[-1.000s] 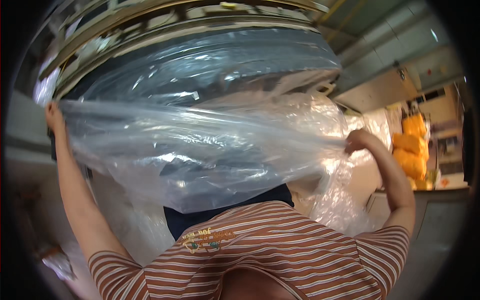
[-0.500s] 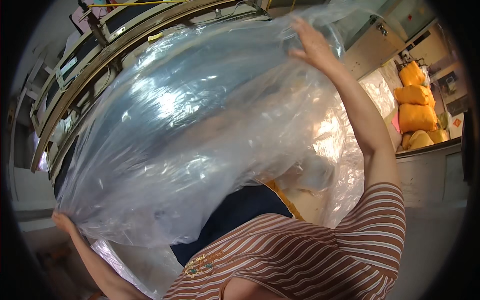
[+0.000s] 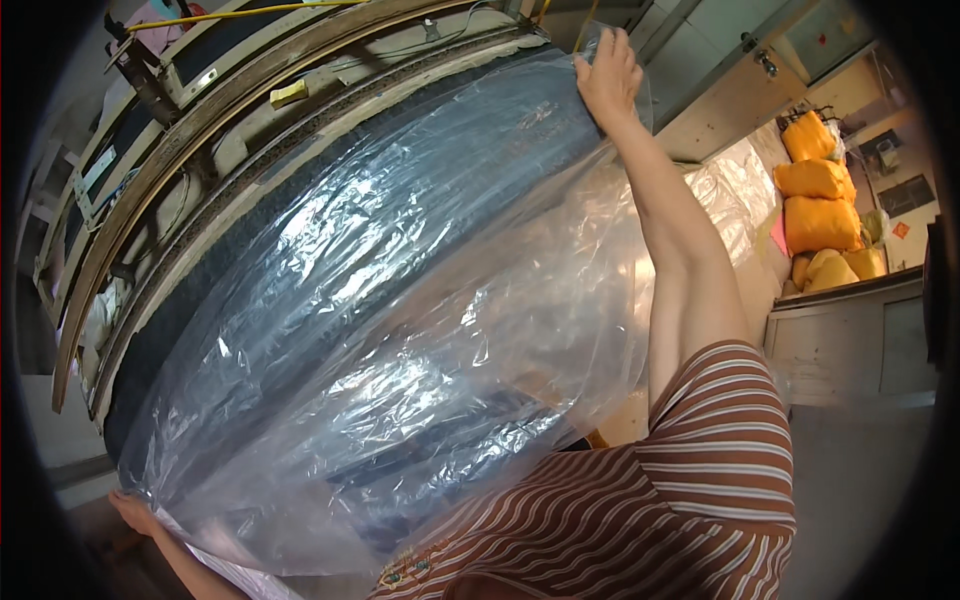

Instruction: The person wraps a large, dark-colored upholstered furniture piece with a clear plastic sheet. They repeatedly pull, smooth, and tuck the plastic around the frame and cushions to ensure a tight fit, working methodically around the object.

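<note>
A large clear plastic sheet (image 3: 400,300) spreads wide in front of me, creased and shining. Its far part lies over a dark, curved-looking padded surface (image 3: 150,360), and its near part hangs against my striped shirt. At the lower left, my left hand (image 3: 135,512) is closed on the gathered edge of the sheet. My right hand (image 3: 610,82) reaches to the far right corner of the sheet, fingers stretched and thumb apart, touching the film. Some film shows past those fingertips.
Beyond the dark surface runs a long machine frame with rails (image 3: 200,120) and a small yellow block (image 3: 289,93). On the right are a door with a handle (image 3: 765,62), stacked orange bundles (image 3: 820,222) and a shiny plastic-covered surface (image 3: 735,190).
The billowing sheet has come down and flattened over the dark surface, uncovering its far edge. My right hand has shifted slightly left; my left hand has moved lower, still holding the edge.
</note>
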`<action>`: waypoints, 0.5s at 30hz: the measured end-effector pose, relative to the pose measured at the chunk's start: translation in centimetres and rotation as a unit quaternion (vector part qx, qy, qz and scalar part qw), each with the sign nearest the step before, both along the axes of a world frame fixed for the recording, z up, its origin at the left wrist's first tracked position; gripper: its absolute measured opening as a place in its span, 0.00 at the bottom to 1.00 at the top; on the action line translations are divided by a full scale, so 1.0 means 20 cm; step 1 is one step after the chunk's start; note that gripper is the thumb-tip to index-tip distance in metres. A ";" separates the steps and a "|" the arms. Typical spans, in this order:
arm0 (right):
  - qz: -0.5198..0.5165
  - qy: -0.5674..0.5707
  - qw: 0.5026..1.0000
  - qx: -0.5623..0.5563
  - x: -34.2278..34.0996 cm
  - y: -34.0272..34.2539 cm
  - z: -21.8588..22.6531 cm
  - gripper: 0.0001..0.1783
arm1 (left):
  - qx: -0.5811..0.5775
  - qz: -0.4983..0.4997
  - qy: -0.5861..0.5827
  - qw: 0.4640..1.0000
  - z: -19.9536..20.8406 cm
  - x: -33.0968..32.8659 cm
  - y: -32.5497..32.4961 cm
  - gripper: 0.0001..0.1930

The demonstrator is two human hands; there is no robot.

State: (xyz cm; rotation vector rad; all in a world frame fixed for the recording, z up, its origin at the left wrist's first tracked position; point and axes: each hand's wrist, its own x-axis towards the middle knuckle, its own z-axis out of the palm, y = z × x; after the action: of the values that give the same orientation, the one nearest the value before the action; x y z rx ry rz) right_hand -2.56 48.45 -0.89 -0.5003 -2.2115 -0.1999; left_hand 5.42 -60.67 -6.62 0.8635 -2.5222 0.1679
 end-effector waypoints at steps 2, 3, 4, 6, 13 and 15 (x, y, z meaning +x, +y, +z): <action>0.177 0.027 0.984 -0.028 0.05 -0.08 -0.03 0.23 | -0.035 -0.017 0.008 0.999 0.01 0.01 -0.02 0.19; 0.214 -0.024 0.973 -0.089 0.07 -0.11 -0.03 0.23 | -0.050 -0.024 0.010 0.998 -0.01 0.03 -0.03 0.19; 0.244 -0.077 0.955 -0.150 0.10 -0.13 -0.04 0.24 | -0.035 -0.031 0.044 0.998 -0.03 0.01 0.00 0.20; 0.193 -0.182 0.957 -0.116 0.10 0.02 -0.16 0.29 | -0.016 -0.012 0.028 0.999 -0.05 -0.04 0.02 0.19; 0.080 -0.229 0.970 -0.015 -0.08 0.08 -0.11 0.34 | -0.012 -0.072 0.146 0.987 0.14 0.09 -0.21 0.19; 0.266 -0.153 0.952 0.003 -0.01 -0.09 0.05 0.26 | 0.154 -0.047 0.198 0.967 0.07 0.13 -0.12 0.20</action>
State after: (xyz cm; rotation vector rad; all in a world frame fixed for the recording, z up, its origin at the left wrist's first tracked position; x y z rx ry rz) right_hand -2.81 46.62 0.11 0.1568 -2.5575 0.0063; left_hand 8.02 -63.17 -5.15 0.7944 -2.2311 -0.3999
